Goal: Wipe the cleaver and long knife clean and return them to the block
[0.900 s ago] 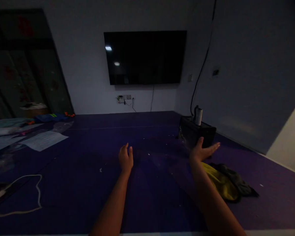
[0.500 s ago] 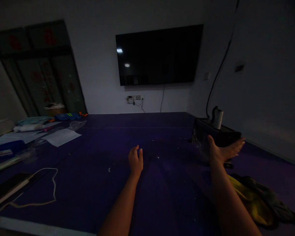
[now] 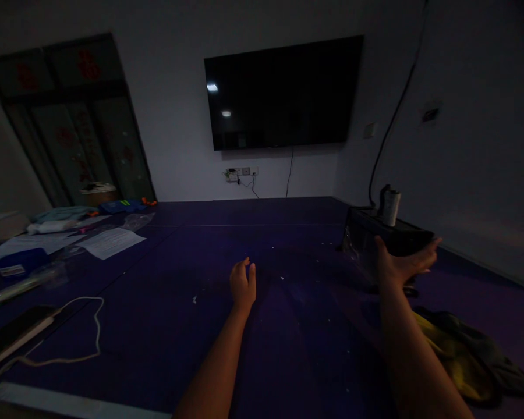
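Note:
The room is dim. My left hand (image 3: 243,285) hovers over the dark purple mat (image 3: 166,302) near its middle, fingers loosely curled and apart, holding nothing. My right hand (image 3: 404,265) reaches to the right with fingers stretched out, against the front edge of a black box (image 3: 375,238). I cannot tell whether it grips the box. A white cylinder (image 3: 392,207) stands upright on top of the box.
A yellow and dark cloth (image 3: 458,349) lies by my right forearm. Papers (image 3: 111,241), a blue box (image 3: 15,260) and packets lie at the left, with a white cable (image 3: 89,331). A black TV (image 3: 283,93) hangs on the far wall.
The view swung left, then steadied. My right hand has moved forward and up against the black box. My left hand has barely moved.

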The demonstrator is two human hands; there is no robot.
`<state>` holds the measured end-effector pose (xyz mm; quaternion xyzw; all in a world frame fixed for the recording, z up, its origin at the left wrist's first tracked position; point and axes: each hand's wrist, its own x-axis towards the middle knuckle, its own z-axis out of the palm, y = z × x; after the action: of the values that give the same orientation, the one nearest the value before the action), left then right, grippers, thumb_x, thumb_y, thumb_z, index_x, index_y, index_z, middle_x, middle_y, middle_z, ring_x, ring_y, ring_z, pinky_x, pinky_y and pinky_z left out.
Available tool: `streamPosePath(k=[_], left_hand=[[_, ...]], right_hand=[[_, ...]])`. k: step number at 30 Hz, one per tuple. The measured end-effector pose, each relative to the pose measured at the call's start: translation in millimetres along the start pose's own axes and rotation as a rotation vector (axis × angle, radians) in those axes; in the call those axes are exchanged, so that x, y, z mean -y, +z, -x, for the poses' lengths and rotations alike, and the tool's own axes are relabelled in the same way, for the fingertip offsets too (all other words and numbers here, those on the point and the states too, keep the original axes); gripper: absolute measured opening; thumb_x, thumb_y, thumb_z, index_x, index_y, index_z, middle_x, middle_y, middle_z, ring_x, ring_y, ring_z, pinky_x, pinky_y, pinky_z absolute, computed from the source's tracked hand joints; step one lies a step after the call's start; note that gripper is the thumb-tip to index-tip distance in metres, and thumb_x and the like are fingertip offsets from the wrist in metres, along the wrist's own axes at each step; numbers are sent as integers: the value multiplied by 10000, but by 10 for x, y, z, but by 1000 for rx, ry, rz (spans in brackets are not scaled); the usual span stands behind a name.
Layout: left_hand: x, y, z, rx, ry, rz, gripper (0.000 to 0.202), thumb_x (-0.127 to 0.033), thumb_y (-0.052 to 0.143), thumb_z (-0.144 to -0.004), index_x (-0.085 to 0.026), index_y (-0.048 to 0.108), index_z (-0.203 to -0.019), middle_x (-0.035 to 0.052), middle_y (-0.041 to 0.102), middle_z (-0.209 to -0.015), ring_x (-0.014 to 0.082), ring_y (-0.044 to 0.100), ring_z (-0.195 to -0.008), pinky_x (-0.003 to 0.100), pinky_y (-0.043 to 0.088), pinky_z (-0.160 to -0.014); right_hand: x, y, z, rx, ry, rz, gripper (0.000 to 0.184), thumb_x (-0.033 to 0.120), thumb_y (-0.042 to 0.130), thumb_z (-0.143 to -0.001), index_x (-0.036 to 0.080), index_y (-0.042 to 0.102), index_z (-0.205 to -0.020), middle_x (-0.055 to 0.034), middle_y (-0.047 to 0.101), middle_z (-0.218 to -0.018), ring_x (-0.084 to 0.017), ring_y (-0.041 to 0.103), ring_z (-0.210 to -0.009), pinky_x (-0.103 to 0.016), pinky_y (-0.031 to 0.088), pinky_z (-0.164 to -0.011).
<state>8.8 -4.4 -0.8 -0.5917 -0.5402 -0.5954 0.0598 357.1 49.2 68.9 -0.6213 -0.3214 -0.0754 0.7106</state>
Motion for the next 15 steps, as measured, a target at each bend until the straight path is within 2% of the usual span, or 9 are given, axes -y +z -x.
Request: streamPosePath(k=[7,12,13,15], left_hand=[[8,3,10,7,-20,-1,386,-416,352,-897,-159,575,-1080,115,635,-990,216,567,-990,413,429,-889],[2,1,9,7,-25,4,391,-425,352,-894,-167,576,-1085,110,636,-994,215,566,-994,414,424,-897],[-2,-2,8,8,-25,8,393,-427,352,-894,-169,574,-1091,109,635,-998,214,565,-997,414,423,-900],[-10,-6,5,9,-30,18,400,-430,350,-894,-170,568,-1104,109,633,-1005,213,564,-1001,412,421,-904]], right_hand=[[-19,21,3,-55,-34,-4,1042,500,720,-553,164,224,-1406,-207,326,-1368,-376,282,-1275,-605,155,-1027],[-75,49,-72,-112,-166,-54,985,482,716,-557,144,256,-1360,-185,358,-1358,-359,313,-1261,-531,213,-1045],[-70,58,-87,-114,-182,-81,988,492,716,-549,141,257,-1350,-182,348,-1363,-349,312,-1263,-518,219,-1049],[-34,86,-100,-40,-172,-160,1014,519,710,-544,163,212,-1353,-165,291,-1394,-323,288,-1279,-511,217,-1055]])
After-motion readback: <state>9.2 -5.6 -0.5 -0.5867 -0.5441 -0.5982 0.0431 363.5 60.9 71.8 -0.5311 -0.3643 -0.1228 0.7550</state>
